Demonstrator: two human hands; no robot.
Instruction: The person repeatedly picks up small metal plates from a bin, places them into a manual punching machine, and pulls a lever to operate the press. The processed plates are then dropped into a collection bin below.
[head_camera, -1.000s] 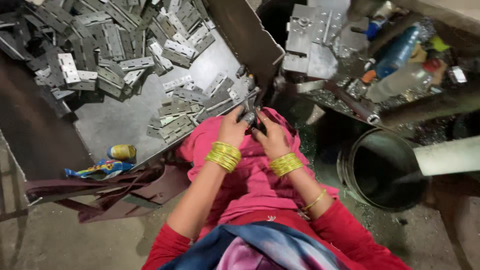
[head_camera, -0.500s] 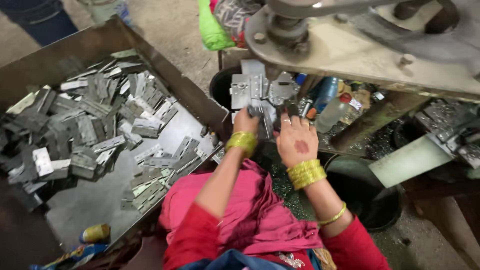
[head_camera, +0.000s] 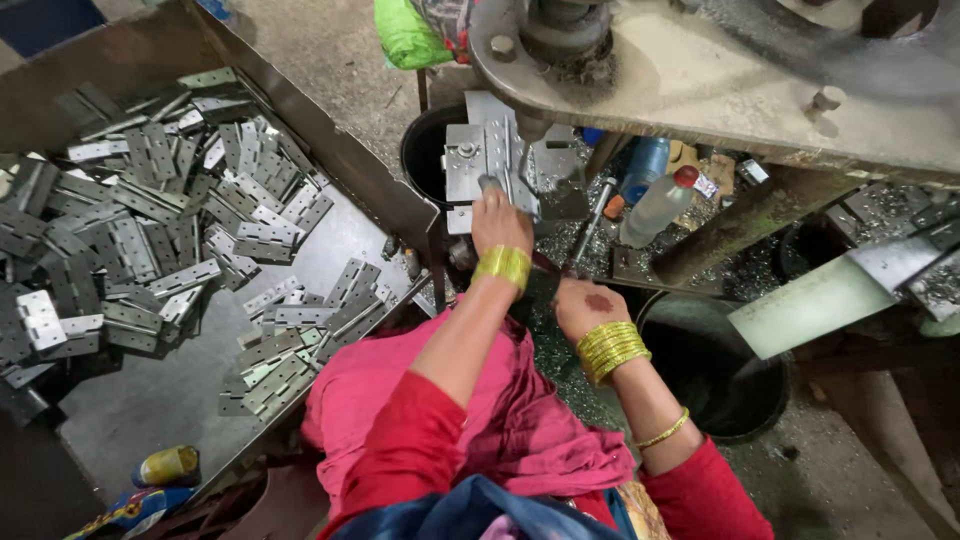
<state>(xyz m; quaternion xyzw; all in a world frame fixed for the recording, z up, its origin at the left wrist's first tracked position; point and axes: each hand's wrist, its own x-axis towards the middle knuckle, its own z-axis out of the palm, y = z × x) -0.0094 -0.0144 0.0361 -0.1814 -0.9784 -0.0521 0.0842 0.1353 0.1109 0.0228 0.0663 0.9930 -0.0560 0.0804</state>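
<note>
My left hand (head_camera: 500, 222) reaches forward onto the grey metal fixture plate (head_camera: 468, 158) under the big press arm (head_camera: 700, 70). Its fingertips pinch a small grey metal hinge (head_camera: 490, 184) against the plate. My right hand (head_camera: 588, 306) hangs lower, over my pink-draped lap, its back up and fingers curled out of sight beside a dark part. Both wrists wear yellow bangles. A heap of flat grey hinges (head_camera: 150, 220) fills the sheet-metal tray (head_camera: 150, 410) on my left.
A black bucket (head_camera: 715, 375) stands at the right of my lap, another dark pot (head_camera: 428, 150) behind the fixture. Plastic bottles (head_camera: 655, 205) and scrap lie under the press. A metal chute (head_camera: 830, 295) juts in from the right. A yellow can (head_camera: 168, 465) lies in the tray.
Both hands rose from my lap to the fixture. My left hand has now pushed further onto the plate, while my right hand has dropped back toward my lap.
</note>
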